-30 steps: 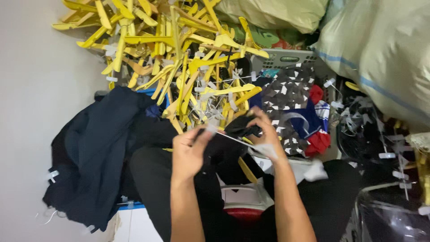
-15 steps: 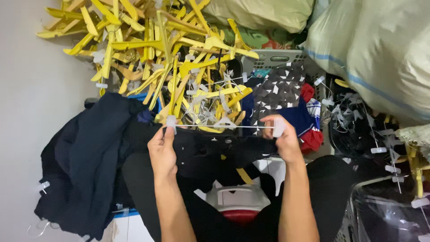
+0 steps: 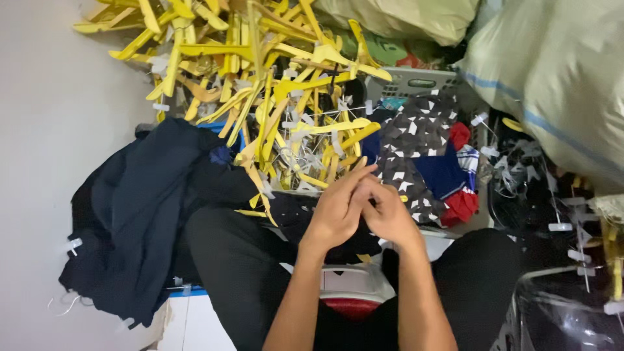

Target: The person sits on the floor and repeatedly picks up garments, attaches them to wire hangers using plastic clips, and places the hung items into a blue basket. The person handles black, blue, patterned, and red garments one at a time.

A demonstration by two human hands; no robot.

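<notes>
Hands, spread apart before, now together: left hand point(image 3: 338, 211) overlapping right hand point(image 3: 388, 218).

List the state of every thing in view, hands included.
Left hand: pressed against the right, fingers closed.
Right hand: clasped with the left; contents hidden.
Yellow hangers: heaped in a tangle.
Dark clothes: piled, crumpled.
Patterned cloth: spread out, rumpled.
Sacks: stuffed full.

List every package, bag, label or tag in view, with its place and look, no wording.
Large sack: upper right, bulging, pale green with a blue stripe.
Second sack: top centre, pale yellow-green, crumpled.
White tags: small rectangles on the dark garment pile, left.
White clip tags: scattered among dark hangers, right.
No screens or signs.
</notes>
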